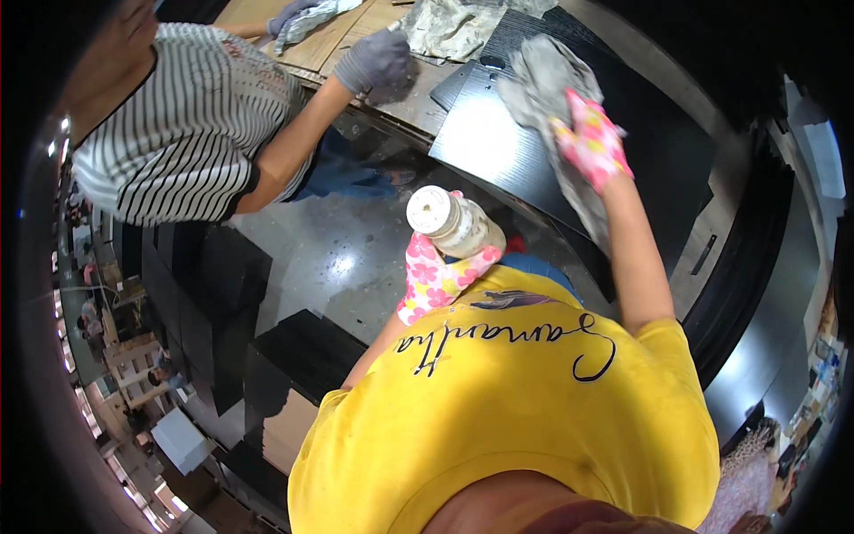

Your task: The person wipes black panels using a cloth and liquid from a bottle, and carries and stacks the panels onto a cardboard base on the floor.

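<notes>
Taking the black panel (498,133) as landmark, look first to its upper face, well inside its edges, for the grey cloth (544,84), directly under the right hand (594,147) in its pink flowered glove. Bunched just past the fingertips and to their left, on the panel's far side, then trailing back along the thumb side of the wrist to about the panel's near edge. Stretched lengthwise, then, across the panel from far side to near edge, roughly alongside the right forearm. Touching the cloth with thumb out to the left and forefinger pointing away; cannot tell whether pinching it or only pressing it down. By judgement, to be worked most directly from the right, being in contact there already and well apart from the left. Wrapped in the closed fingers of the left hand (436,278), a stained white bottle (473,235), off the panel's near edge and toward its left corner, close to the body. Turned with lid end up and to the left, toward that same corner, and with base to the right; hard to tell the true tilt. Beyond the panel's left corner, over the worktop (411,114), a co-worker's grey-gloved hand (374,62), apart from the cloth.
</notes>
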Tool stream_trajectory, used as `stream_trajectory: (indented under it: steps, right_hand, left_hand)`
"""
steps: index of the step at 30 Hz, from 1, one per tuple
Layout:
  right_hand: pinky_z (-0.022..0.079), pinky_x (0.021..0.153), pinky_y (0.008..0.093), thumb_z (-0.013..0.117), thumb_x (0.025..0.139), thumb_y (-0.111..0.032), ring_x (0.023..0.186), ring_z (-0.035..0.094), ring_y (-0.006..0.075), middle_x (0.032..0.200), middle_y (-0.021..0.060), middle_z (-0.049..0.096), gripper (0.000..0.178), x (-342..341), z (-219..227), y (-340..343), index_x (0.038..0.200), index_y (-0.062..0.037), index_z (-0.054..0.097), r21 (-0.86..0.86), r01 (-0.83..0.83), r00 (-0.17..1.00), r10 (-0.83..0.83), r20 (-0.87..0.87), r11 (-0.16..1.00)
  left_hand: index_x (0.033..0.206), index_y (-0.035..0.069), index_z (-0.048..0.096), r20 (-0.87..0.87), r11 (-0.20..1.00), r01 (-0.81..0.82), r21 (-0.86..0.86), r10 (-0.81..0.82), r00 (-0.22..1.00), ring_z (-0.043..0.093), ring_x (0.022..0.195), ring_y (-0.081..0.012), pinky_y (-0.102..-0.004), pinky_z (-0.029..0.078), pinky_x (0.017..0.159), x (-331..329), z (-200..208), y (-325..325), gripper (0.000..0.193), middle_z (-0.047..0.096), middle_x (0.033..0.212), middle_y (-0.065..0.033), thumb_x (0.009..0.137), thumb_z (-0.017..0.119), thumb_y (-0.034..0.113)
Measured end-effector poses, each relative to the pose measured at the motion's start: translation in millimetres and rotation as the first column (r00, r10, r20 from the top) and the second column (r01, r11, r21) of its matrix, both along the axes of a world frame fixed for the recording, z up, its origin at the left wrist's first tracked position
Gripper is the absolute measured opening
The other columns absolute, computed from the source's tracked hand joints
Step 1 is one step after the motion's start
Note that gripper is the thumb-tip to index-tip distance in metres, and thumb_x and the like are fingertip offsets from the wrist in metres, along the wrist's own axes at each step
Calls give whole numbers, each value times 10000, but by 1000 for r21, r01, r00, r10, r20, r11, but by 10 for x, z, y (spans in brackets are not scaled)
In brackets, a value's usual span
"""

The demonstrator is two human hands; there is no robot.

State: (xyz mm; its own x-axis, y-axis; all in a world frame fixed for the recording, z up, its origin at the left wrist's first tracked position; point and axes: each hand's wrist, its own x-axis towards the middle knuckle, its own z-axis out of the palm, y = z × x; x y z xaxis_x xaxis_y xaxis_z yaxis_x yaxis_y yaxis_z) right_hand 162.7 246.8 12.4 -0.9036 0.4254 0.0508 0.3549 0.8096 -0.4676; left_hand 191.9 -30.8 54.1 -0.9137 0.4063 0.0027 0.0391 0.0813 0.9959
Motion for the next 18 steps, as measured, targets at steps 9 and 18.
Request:
stream_trajectory:
  steps: [9,18]
  right_hand:
    - [447,889,365,604,846,-178,1012,569,305,1113,158,582,314,998,170,-324,1136,-60,576,-45,0,829,-25,-559,999]
    - [416,928,375,597,820,-92,1045,535,312,1100,144,587,269,2442,-231,-1906,1085,-47,588,-159,-8,930,-51,-365,987]
  left_hand:
    - [1257,64,409,216,993,48,106,-70,974,536,1083,-203,-329,413,944,694,24,-490,808,535,1147,-67,583,851,122]
    - [1153,73,490,139,979,180,-93,-166,976,561,1059,-231,-348,432,935,1288,-176,-1381,662,580,1087,-84,619,834,258]
